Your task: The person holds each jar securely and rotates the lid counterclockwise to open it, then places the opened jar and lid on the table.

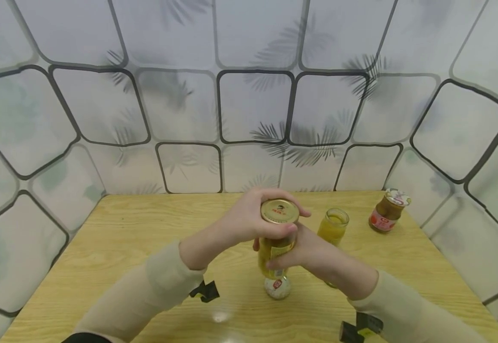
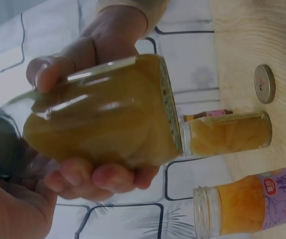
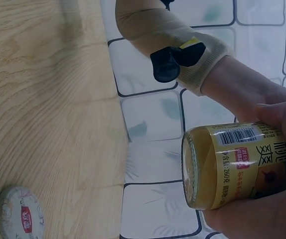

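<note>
A glass jar (image 1: 269, 257) of yellow fruit is held above the table in the head view, its gold lid (image 1: 280, 210) on top. My left hand (image 1: 246, 216) curls its thumb and fingers round that lid. Lower down, my right hand (image 1: 306, 248) grips the jar's body. The right wrist view shows the yellow label with a barcode (image 3: 240, 136) on the tilted jar. In the left wrist view the right fingers (image 2: 114, 178) wrap the glass, while part of the left hand (image 2: 13, 211) shows beside the lid end.
Below the held jar, a white patterned lid (image 1: 277, 287) lies on the wooden table (image 1: 154, 228). An uncapped jar (image 1: 332, 227) stands right of the hands. A purple-labelled uncapped jar (image 2: 247, 204) is nearby. Far right stands a capped jar (image 1: 388, 212) with a pink label.
</note>
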The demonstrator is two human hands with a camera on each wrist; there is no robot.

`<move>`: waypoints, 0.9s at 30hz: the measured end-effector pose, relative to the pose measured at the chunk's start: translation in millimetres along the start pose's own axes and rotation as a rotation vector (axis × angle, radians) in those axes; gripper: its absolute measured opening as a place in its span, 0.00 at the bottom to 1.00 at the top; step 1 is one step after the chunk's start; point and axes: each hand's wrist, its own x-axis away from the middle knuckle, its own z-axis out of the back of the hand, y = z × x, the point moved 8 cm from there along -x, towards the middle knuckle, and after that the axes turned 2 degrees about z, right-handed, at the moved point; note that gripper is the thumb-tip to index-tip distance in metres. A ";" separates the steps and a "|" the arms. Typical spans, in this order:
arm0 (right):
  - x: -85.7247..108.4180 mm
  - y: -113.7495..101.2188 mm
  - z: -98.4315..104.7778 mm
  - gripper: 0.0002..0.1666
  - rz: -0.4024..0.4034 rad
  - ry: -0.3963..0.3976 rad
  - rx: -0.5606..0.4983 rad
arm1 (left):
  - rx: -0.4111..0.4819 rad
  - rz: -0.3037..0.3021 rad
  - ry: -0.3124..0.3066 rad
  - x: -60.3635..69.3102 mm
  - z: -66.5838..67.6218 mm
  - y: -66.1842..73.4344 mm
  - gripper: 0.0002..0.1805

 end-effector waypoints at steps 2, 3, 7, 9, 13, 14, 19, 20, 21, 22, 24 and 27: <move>0.2 0.2 0.1 0.27 -0.017 0.012 0.000 | 0.002 0.020 0.045 2.0 1.2 0.4 0.16; 0.1 0.0 0.1 0.27 -0.019 0.018 0.004 | -0.005 0.029 0.068 3.2 1.8 0.7 0.16; -0.9 -1.8 2.5 0.33 -0.019 0.079 0.055 | -0.033 0.034 0.161 7.1 4.5 0.9 0.16; -2.0 -2.6 5.8 0.37 -0.018 0.133 0.092 | -0.068 0.024 0.212 8.8 6.1 1.4 0.17; -3.2 -0.6 11.5 0.42 -0.043 0.221 0.135 | -0.118 0.007 0.281 10.6 7.7 1.6 0.17; -3.9 0.5 11.7 0.41 -0.048 0.226 0.136 | -0.124 0.009 0.282 10.7 7.5 1.3 0.17; -1.1 5.5 13.6 0.43 -0.068 0.233 0.136 | -0.168 0.057 0.210 10.4 6.0 -1.0 0.26; -0.2 6.1 13.9 0.44 -0.073 0.230 0.128 | -0.180 0.066 0.181 10.6 5.7 -1.1 0.29; 0.8 7.3 14.6 0.46 -0.083 0.227 0.119 | -0.179 0.074 0.146 10.9 5.1 -1.1 0.32; 1.7 8.4 14.6 0.46 -0.094 0.220 0.102 | -0.175 0.074 0.110 11.3 4.6 -0.4 0.34; 3.3 10.6 15.1 0.47 -0.120 0.213 0.077 | -0.150 0.062 0.039 13.4 3.7 1.7 0.37; 4.2 12.1 15.0 0.47 -0.136 0.206 0.056 | -0.095 0.044 -0.028 16.9 4.5 3.6 0.37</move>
